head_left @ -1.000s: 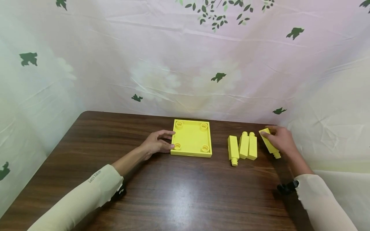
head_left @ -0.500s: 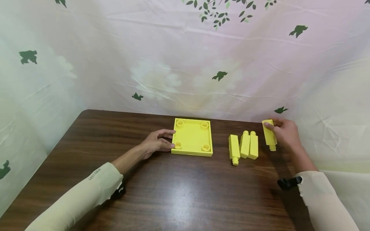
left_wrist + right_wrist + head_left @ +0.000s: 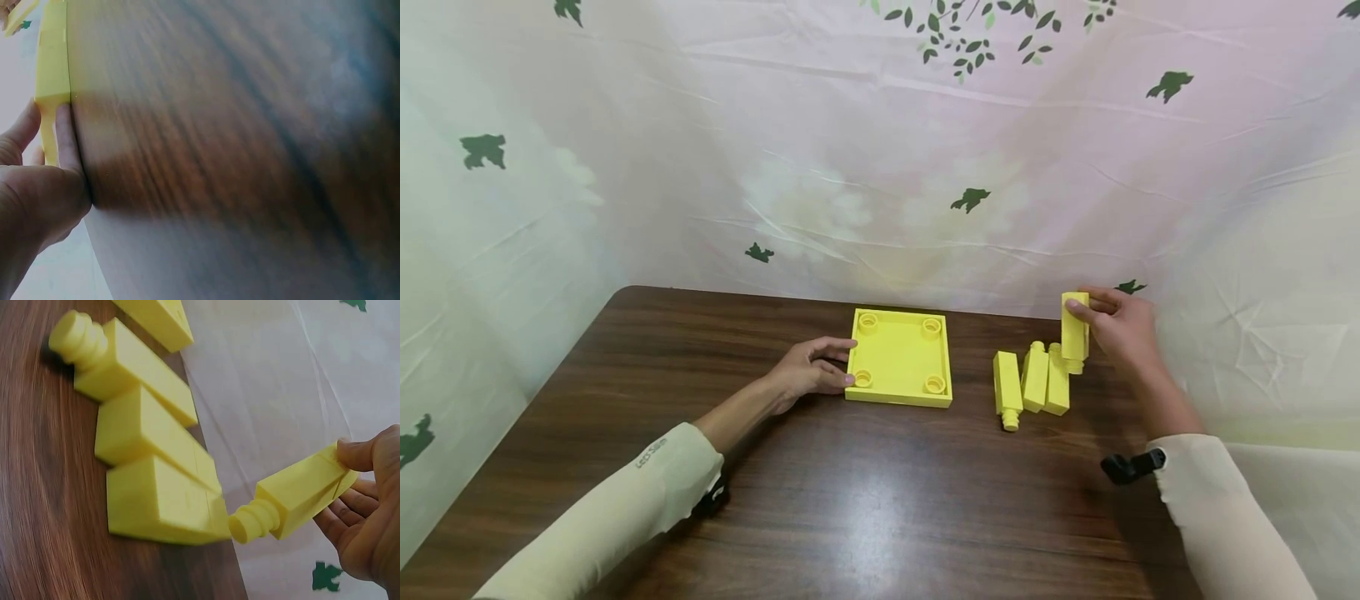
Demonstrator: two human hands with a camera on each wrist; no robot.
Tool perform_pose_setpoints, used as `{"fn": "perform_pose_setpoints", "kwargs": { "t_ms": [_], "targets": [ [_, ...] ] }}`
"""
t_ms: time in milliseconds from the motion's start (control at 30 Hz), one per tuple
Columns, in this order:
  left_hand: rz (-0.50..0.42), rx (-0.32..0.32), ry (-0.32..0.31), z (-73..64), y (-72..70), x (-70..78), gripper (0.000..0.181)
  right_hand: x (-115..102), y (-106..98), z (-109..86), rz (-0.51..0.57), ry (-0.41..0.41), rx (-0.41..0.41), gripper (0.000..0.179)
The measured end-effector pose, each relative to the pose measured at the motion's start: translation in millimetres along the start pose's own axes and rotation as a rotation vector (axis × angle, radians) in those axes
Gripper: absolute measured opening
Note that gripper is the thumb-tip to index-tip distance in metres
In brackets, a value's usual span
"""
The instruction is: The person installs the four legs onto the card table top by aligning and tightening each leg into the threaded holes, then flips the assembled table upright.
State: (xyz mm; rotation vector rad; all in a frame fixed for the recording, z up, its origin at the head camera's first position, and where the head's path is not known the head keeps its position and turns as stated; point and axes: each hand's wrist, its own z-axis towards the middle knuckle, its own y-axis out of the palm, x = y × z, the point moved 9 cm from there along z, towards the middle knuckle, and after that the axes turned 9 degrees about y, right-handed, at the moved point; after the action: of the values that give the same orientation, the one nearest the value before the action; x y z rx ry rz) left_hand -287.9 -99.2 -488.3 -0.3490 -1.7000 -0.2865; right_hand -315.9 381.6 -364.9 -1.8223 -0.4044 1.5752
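A yellow square toy tabletop (image 3: 901, 354), with a raised rim and round sockets at its corners, lies underside up on the wooden table. My left hand (image 3: 808, 369) holds its left edge, thumb at the near corner. In the left wrist view the thumb and a finger touch the tabletop's corner (image 3: 53, 81). My right hand (image 3: 1122, 327) grips a yellow toy table leg (image 3: 1074, 329) by its plain end, raised, threaded end down. That leg (image 3: 300, 494) shows its screw end clearly in the right wrist view.
Several more yellow legs lie to the right of the tabletop: one (image 3: 1007, 385) has its thread facing me, two (image 3: 1035, 382) point away. A dark wood table (image 3: 820, 492) carries everything. Printed cloth (image 3: 850, 167) hangs right behind its far edge.
My right hand has lifted the leg and moved it left, turning it more upright above the lying legs. The left hand and the tabletop have stayed in place.
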Motion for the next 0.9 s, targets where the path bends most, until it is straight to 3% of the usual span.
{"fn": "perform_pose_setpoints", "kwargs": {
  "t_ms": [300, 633, 900],
  "targets": [
    [0.025, -0.022, 0.003, -0.8, 0.6, 0.4, 0.077, -27.0, 21.3, -13.9, 0.062, -0.043, -0.022, 0.064],
    [0.041, -0.005, -0.001, -1.0, 0.2, 0.1, 0.084, -50.1, 48.0, -26.1, 0.105, -0.077, -0.057, 0.061],
    [0.034, 0.014, -0.017, -2.7, -0.4, 0.4, 0.084, -62.1, 69.4, -28.6, 0.204, -0.108, -0.099, 0.058]
  ]
}}
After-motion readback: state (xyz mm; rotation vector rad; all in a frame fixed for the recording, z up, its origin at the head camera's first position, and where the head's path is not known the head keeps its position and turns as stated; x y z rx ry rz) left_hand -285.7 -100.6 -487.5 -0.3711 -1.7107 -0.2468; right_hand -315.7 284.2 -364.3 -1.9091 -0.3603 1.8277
